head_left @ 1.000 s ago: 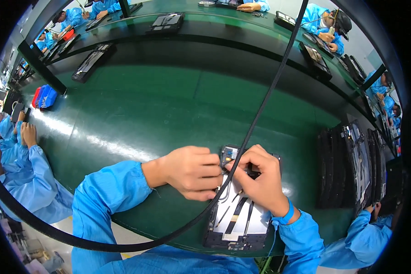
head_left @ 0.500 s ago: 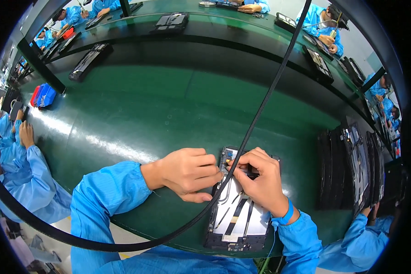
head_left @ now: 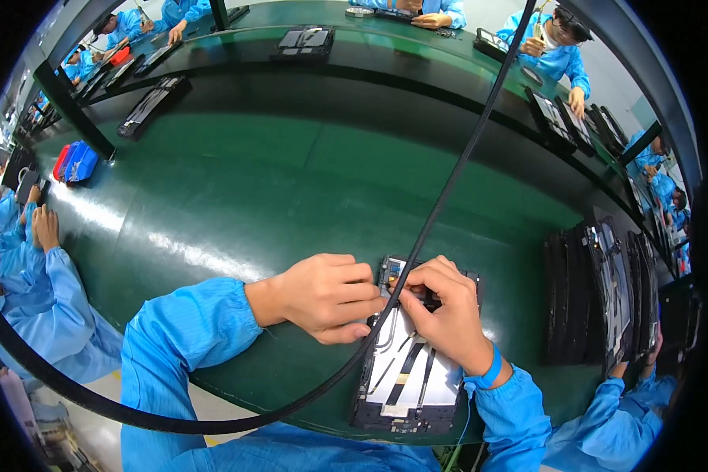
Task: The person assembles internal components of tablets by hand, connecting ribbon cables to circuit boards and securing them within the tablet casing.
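Left hand (head_left: 330, 299) is curled up, with its fingertips at the left edge of the tablet (head_left: 414, 377), near the top; I cannot tell if it holds anything. The right hand (head_left: 446, 315) lies over the top part of the tablet, thumb and finger close together, but what is between them is too small to tell. The tablet is open and lies flat on the green worktop (head_left: 275, 189), close to the person (its inside is mostly white, with dark strips). A black cable (head_left: 456, 179) crosses in front. Off to the right is a black stack (head_left: 598, 291), and far left sits a blue bin (head_left: 80, 162).
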Motion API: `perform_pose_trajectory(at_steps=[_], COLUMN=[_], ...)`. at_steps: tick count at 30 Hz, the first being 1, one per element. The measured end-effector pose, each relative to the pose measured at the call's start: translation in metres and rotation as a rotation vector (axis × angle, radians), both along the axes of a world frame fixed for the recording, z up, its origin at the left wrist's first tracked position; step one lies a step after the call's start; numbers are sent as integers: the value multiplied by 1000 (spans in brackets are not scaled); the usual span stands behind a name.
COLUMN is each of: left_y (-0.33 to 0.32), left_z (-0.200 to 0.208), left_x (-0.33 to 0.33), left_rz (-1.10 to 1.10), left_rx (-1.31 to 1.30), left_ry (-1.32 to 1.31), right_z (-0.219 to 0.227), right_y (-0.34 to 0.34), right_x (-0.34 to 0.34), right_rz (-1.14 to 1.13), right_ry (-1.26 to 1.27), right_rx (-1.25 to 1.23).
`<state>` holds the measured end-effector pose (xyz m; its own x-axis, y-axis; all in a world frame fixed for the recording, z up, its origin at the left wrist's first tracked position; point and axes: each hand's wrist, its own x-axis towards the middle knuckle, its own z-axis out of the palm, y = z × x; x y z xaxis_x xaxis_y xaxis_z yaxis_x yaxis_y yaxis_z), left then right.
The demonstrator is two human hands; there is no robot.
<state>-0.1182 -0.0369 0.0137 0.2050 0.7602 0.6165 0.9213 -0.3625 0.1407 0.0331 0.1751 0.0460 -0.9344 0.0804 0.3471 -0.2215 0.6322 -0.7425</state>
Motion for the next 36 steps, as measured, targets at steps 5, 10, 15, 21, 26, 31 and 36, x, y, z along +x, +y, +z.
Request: perform_pose_trajectory(at_steps=[5,10,15,21,26,31,36], left_y=[1,5,6,8,9,8,11], left_z=[-2,0,1,2,0,3,4], left_x=[-3,-5,-6,-7,-8,-8,-8], left_rz=[9,-8,-15,-38,-40,-56,-54], left_rx=[-14,-3,-36,-47,5,-10,10], left_ry=[77,-35,-16,-56,-118,-89,-48], right_z=[-1,-1,-3,-3,-2,-4,-2], right_y=[1,1,1,0,0,0,1], right_x=[0,0,0,-1,-1,0,0], right_rz=[1,6,7,8,12,4,8], right_ry=[6,5,16,11,16,19,8], right_rx=[2,3,1,8,16,12,29])
